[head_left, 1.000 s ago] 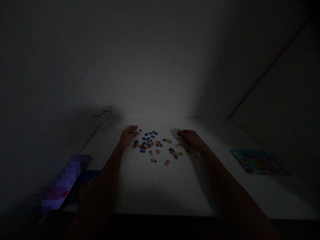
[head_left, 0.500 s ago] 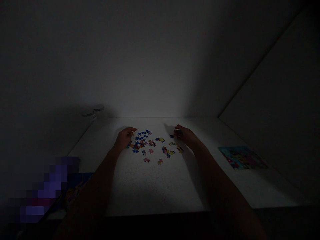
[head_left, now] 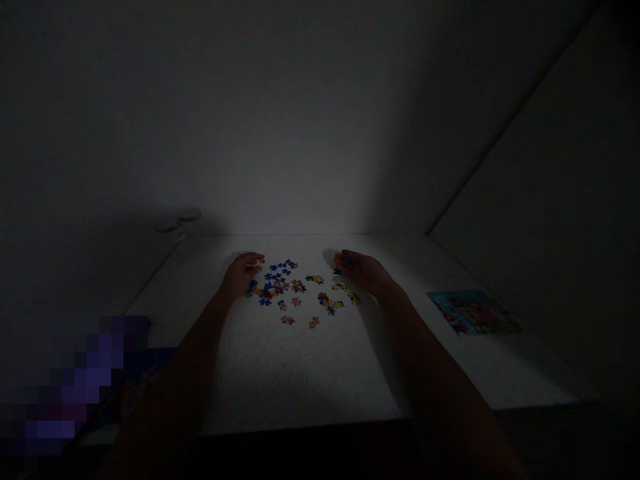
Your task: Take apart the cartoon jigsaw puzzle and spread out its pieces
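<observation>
The scene is very dim. Several small loose puzzle pieces (head_left: 290,288), blue, pink and yellow, lie scattered on a white table (head_left: 300,373). My left hand (head_left: 239,274) rests at the left edge of the scatter, fingers curled with a piece at the fingertips. On the right edge of the scatter, my right hand (head_left: 361,271) has its fingers pinched together on a small bluish piece. Both forearms reach in from the near edge.
A colourful printed picture (head_left: 473,312) lies flat on the table to the right. Two pale round lids or jars (head_left: 179,223) stand at the back left corner. A blurred purple-blue box (head_left: 85,380) sits at the near left. Walls close the back and right.
The view has shifted, so everything sits further left in frame. Both hands stay at the edges of the scatter; the right hand has lifted slightly with its piece.
</observation>
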A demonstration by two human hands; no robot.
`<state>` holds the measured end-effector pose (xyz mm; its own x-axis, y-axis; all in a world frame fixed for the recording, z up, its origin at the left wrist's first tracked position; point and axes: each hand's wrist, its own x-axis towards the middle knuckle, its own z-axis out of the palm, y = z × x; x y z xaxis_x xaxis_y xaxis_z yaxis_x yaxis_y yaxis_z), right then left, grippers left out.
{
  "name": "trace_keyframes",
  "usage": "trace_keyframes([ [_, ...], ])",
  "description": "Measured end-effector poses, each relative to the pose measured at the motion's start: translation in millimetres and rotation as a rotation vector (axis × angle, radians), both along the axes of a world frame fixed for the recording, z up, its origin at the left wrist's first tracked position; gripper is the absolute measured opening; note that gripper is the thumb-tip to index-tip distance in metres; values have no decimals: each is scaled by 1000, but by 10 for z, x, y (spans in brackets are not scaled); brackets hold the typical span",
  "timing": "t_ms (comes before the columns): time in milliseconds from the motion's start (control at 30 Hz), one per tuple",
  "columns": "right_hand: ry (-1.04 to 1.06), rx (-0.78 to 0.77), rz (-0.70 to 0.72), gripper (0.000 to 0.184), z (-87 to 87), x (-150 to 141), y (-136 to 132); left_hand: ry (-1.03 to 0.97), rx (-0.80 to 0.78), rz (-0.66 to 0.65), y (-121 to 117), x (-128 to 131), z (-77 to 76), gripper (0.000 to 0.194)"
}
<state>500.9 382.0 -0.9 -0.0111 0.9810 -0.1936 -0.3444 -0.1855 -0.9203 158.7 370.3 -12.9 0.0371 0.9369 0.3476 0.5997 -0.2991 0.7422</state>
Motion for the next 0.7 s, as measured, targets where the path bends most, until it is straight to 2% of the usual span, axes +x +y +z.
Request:
trace_keyframes([
  [133,-73,29,-70,7,-29,8,11,26,2,1,-6,15,-10,32],
  [267,-231,69,-109,10,-65,37,20,41,-7,5,-7,6,-12,31],
  [533,-695,219,-64,16,-82,115,65,94,-2,60,-9,-26,25,43],
  [633,-876,251,-34,19,-93,156,47,146,1,121,-27,-56,40,51],
  [700,-987,258,-34,22,-116,165,31,197,0,180,-43,-88,62,48],
])
